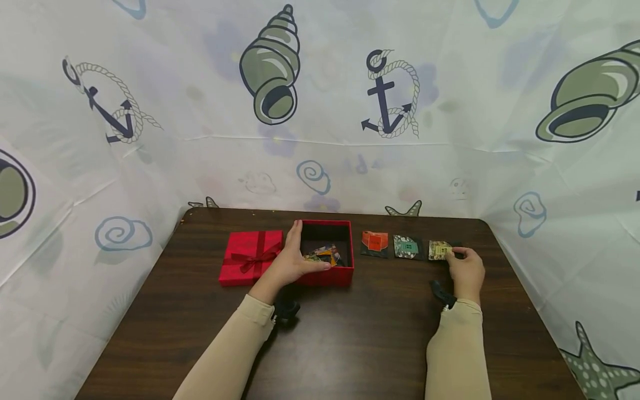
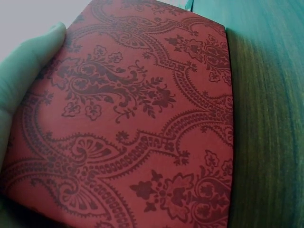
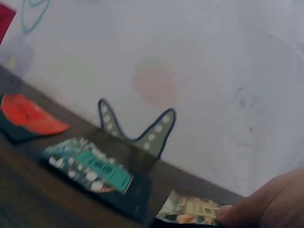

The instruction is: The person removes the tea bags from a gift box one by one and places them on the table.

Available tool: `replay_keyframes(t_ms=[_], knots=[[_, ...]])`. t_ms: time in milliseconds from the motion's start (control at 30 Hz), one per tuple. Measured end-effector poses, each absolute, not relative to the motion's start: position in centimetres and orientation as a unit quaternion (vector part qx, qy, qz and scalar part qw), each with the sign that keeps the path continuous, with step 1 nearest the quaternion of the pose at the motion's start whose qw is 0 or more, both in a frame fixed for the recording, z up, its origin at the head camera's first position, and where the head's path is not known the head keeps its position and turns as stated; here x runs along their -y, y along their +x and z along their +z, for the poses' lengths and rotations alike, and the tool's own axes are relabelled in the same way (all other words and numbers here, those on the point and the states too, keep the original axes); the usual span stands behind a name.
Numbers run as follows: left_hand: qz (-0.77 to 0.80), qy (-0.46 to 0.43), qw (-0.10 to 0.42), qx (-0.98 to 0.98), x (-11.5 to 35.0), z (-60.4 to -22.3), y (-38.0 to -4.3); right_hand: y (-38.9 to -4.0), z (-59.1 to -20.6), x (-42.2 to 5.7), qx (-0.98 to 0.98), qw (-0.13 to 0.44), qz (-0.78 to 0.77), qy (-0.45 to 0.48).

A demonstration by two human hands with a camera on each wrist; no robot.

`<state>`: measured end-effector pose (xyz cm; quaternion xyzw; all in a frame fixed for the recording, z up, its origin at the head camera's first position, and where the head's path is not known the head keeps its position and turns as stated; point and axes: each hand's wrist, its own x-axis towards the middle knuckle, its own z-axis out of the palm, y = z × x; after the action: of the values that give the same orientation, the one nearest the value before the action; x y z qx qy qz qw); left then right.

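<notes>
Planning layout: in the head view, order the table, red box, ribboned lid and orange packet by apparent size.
1. Table
2. Red box and ribboned lid: too alike to rank; left hand partly covers the box
3. Orange packet

Behind the table (image 1: 340, 344), along its far edge, hung a backdrop (image 1: 330, 33) with printed shells (image 1: 267, 64) and anchors (image 1: 383, 104). A starfish (image 1: 595, 365) flanked the right edge.

Head cam's up high, near side, looking far and down over the table (image 1: 345, 339). Left wrist cam's right up on the red box (image 2: 123, 114); right one looks low past the packets (image 3: 102, 168) to the far backdrop (image 3: 204, 95). Head view shares both.
</notes>
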<state>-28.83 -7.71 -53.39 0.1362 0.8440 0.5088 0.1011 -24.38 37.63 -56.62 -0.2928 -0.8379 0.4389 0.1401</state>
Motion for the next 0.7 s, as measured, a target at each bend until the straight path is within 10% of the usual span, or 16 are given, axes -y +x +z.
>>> replay_keyframes(t_ms=[700], knots=[[0.504, 0.13, 0.101, -0.848, 7.7, -53.4, -28.8, -24.8, -57.4, -36.2, 0.866, 0.117, 0.384, -0.299]])
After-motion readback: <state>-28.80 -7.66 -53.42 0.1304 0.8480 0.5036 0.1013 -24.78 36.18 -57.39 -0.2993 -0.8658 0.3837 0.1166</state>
